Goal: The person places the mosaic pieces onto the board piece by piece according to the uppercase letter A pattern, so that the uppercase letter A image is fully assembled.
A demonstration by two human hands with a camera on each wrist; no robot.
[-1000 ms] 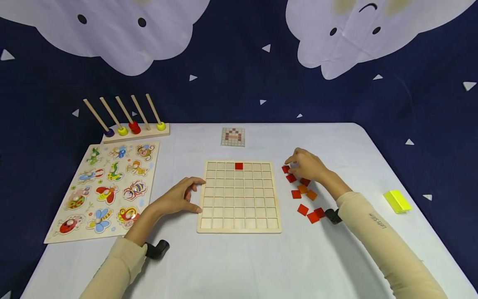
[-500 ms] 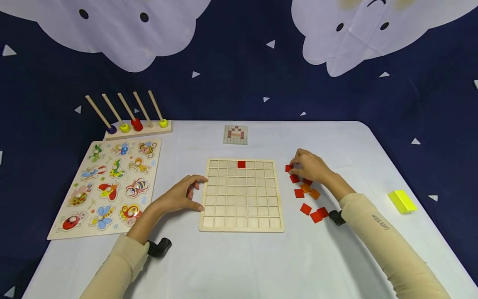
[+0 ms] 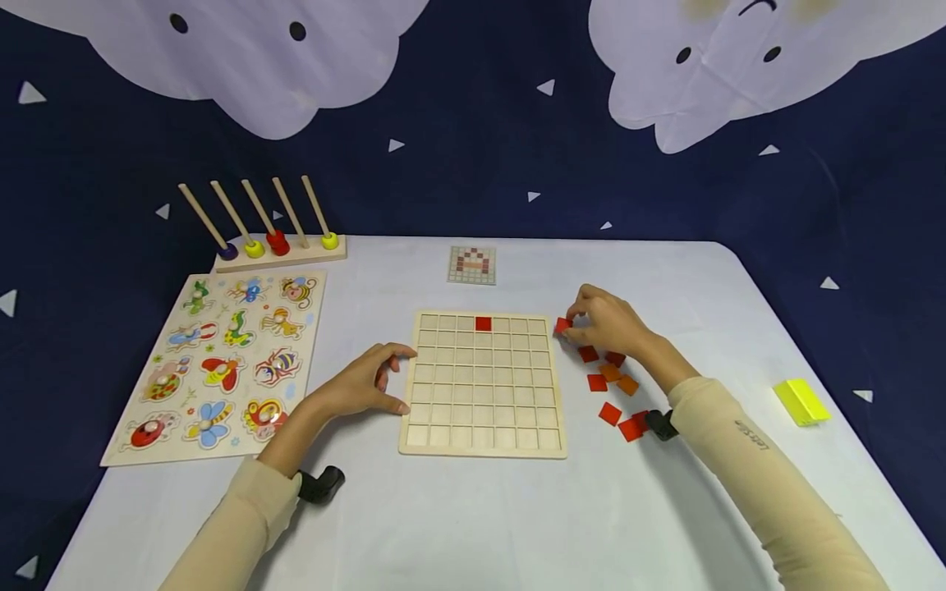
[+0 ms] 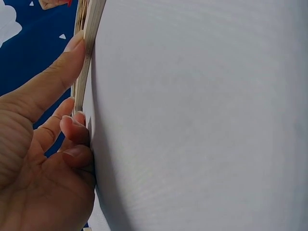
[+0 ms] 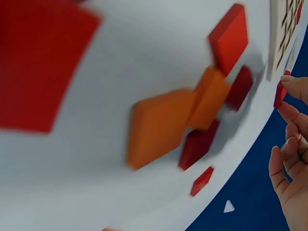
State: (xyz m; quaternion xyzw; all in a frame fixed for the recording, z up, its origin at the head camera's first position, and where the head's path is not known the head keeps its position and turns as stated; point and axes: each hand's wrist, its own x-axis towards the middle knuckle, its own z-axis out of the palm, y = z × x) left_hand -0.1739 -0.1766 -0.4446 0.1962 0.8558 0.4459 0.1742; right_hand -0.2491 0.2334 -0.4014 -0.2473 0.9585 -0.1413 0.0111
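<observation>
Fingers [image 3: 393, 351] of the left hand [image 3: 358, 384], we find, stand spread, touching the left edge of the grid board [image 3: 484, 452]; farther off, the right hand [image 3: 609, 322] pinches a red tile [image 3: 562, 325] at its fingertips, just beside the board's far right corner.

Noted on my own arms: plain beige cloth, the left sleeve [image 3: 222, 529] ending in a broad, creased cuff [image 3: 269, 492], the right sleeve [image 3: 761, 484] fairly smooth along the forearm, with small wrinkles lower down its edge. A short line of dark lettering [image 3: 752, 435] runs along the right one (too small for me to read with certainty). At each wrist I wear a black unit: the left wrist unit [image 3: 321, 485] is stubby and bent with a rounded end, the right wrist unit [image 3: 661, 424] a compact dark piece against the fabric.
</observation>
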